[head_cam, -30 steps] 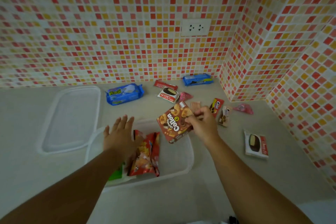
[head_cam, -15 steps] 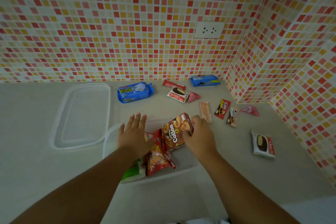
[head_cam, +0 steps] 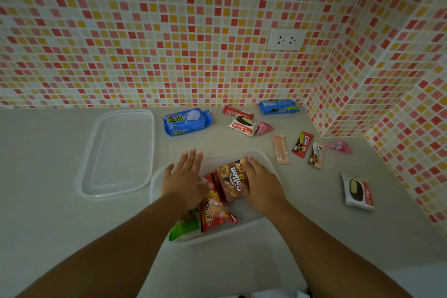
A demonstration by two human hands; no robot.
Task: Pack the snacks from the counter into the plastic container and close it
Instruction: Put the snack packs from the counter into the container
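The clear plastic container (head_cam: 244,227) sits open on the counter in front of me. Inside lie a green packet (head_cam: 183,225), a red snack bag (head_cam: 214,210) and a brown Collon box (head_cam: 232,182). My right hand (head_cam: 261,184) lies over the right side of the Collon box, fingers around its far corner, pressing it into the container. My left hand (head_cam: 185,178) rests flat with fingers spread on the red bag and the container's left part. The clear lid (head_cam: 118,152) lies to the left.
Loose snacks lie on the counter behind and right: a blue pack (head_cam: 186,122), a Choco Pie (head_cam: 243,124), a blue Oreo pack (head_cam: 278,107), a peach wafer bar (head_cam: 280,149), two small Oreo packets (head_cam: 302,144), pink triangles (head_cam: 339,146), another Choco Pie (head_cam: 358,191). Tiled walls stand behind and right.
My right hand has carried the Collon box from above the container's far edge down into it, beside the red bag. My left hand stayed on the red bag.
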